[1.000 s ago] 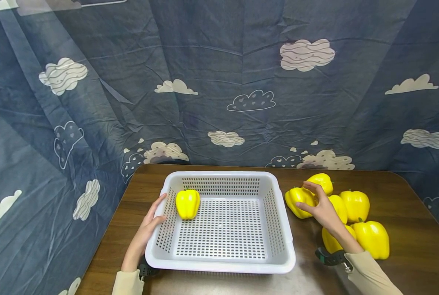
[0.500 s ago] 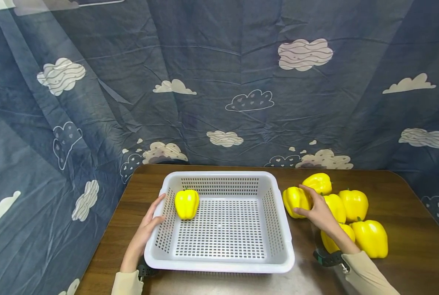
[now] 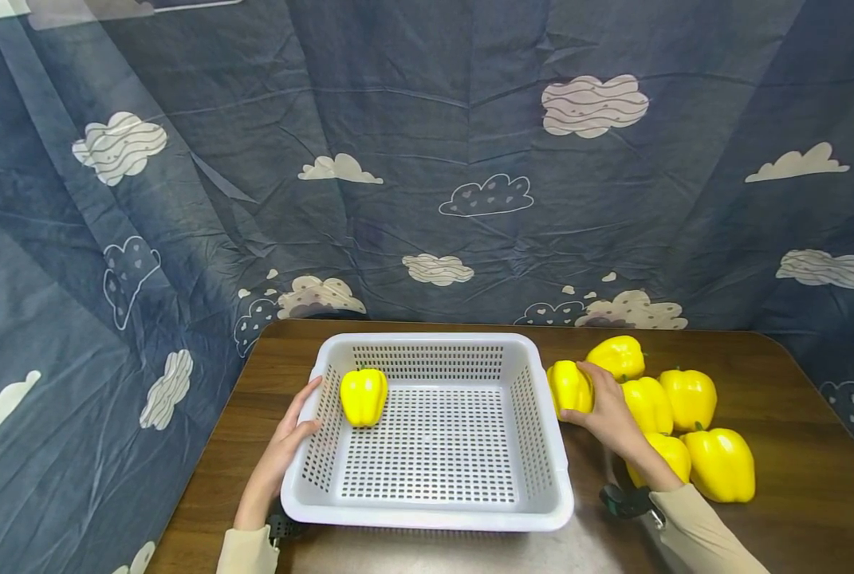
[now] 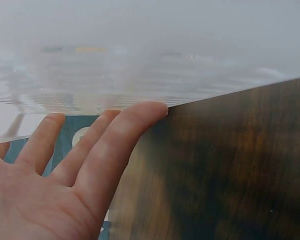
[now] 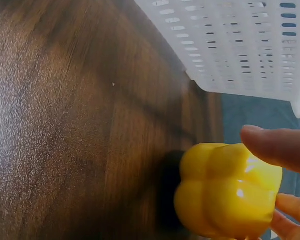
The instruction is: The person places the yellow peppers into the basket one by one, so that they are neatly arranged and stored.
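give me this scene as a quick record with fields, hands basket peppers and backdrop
left hand: touching the left side of the white basket
right hand: holding a yellow pepper just right of the basket
basket contents: one yellow pepper, near the left wall
other peppers: five, grouped at right on the brown table
backdrop: blue cloth with clouds

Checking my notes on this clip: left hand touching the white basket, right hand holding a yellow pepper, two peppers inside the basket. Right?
Not two: the head view shows one pepper inside the basket. The left hand touching it and the right hand holding a yellow pepper are correct.
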Action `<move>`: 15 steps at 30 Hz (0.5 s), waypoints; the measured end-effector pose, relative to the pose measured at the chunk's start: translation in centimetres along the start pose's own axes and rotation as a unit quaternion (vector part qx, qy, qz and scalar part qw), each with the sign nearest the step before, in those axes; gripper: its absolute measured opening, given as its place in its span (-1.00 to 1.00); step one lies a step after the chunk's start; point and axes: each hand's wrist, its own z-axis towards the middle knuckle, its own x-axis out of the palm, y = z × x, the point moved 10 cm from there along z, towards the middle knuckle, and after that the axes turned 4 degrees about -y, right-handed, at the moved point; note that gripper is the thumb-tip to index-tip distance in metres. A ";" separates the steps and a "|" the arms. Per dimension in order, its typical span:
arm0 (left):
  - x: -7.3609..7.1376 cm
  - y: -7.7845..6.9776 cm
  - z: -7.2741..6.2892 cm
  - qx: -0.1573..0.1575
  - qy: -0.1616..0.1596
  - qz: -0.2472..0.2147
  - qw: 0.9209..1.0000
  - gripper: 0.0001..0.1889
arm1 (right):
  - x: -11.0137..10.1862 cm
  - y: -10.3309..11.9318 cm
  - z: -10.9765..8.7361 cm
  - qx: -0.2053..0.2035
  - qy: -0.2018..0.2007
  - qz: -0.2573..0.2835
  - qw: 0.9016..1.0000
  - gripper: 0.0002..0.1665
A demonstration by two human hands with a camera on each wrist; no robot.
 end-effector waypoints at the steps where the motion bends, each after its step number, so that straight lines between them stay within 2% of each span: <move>1: 0.0 0.0 0.0 -0.001 0.000 0.000 1.000 -0.34 | 0.1 0.0 0.1 0.001 -0.001 -0.001 1.000 0.02; 9: 0.0 -0.1 0.0 0.000 0.003 -0.001 1.000 -0.34 | 0.4 -0.2 0.5 0.006 0.001 -0.008 1.000 0.04; 15: 0.0 -0.1 0.0 0.001 0.007 -0.004 1.000 -0.34 | -0.2 -0.3 0.4 0.028 -0.004 0.003 1.000 0.06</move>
